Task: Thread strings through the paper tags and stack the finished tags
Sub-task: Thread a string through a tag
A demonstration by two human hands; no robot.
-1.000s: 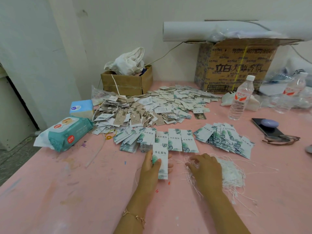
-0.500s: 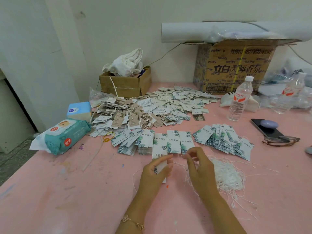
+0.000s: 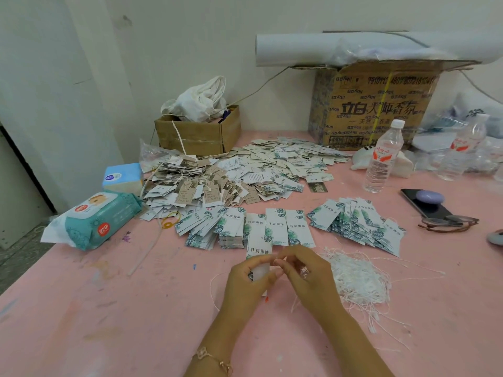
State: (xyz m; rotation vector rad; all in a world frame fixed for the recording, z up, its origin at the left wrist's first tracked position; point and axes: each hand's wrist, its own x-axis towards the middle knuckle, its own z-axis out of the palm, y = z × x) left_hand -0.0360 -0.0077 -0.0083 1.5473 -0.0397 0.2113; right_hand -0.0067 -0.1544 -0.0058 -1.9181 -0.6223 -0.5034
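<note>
My left hand (image 3: 249, 281) grips a white paper tag (image 3: 258, 257) with a green leaf print, held upright just above the pink table (image 3: 95, 308). My right hand (image 3: 306, 273) pinches a thin white string (image 3: 276, 261) at the tag's near edge, fingertips almost touching my left thumb. A tangle of loose white strings (image 3: 359, 278) lies right of my right hand. Rows of leaf-print tags (image 3: 277, 227) lie just beyond my hands, with a fanned stack of them (image 3: 359, 221) to the right. A big heap of mixed tags (image 3: 236, 175) fills the table's middle.
A wet-wipe pack (image 3: 95, 219) and tissue box (image 3: 122, 175) sit at left. A small open carton (image 3: 198, 131) and a large printed carton (image 3: 375, 104) stand against the wall. Two water bottles (image 3: 383, 156), a phone (image 3: 424, 205) and glasses (image 3: 449, 223) are at right.
My left hand lifted the tag off the table and tilted it up. My right hand left the string pile and came in to meet the tag with a string.
</note>
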